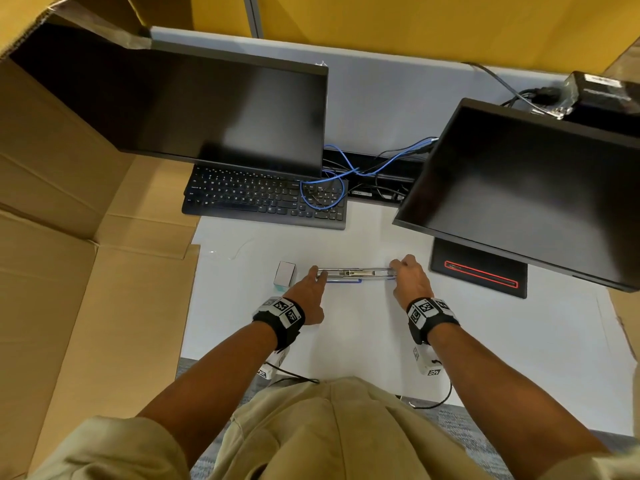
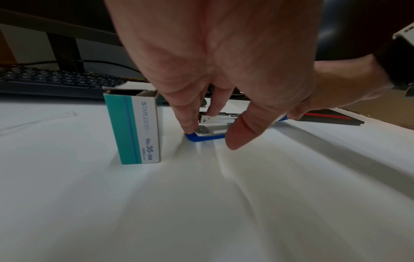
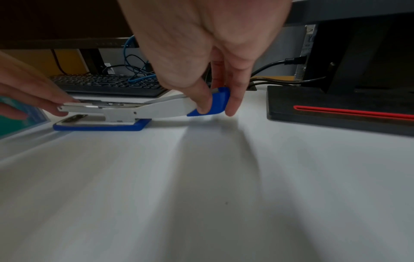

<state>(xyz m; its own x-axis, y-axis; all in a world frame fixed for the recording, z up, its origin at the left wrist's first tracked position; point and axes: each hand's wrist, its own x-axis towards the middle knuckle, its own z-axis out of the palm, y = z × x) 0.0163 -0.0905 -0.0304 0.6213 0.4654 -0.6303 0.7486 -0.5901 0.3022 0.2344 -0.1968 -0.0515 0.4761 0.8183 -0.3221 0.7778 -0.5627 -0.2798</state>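
A blue and white stapler (image 1: 356, 273) lies on the white table (image 1: 346, 344), swung open end to end. Its metal magazine (image 3: 98, 106) faces up above the blue base (image 3: 98, 126). My left hand (image 1: 308, 289) reaches to the magazine's front end; one fingertip (image 2: 190, 127) touches the base and another rests on the magazine, thumb apart. My right hand (image 3: 216, 109) pinches the blue tip of the opened cover (image 3: 218, 101) between thumb and fingers, slightly above the table. A teal and white staples box (image 2: 134, 127) stands open-topped just left of the stapler (image 2: 215, 120).
A black keyboard (image 1: 263, 199) with a blue cable (image 1: 322, 188) looped over it lies behind the stapler. Two dark monitors (image 1: 207, 109) (image 1: 519, 188) hang over the table. A black stand base with a red line (image 1: 478, 271) sits right. A large cardboard box (image 1: 69, 271) fills the left.
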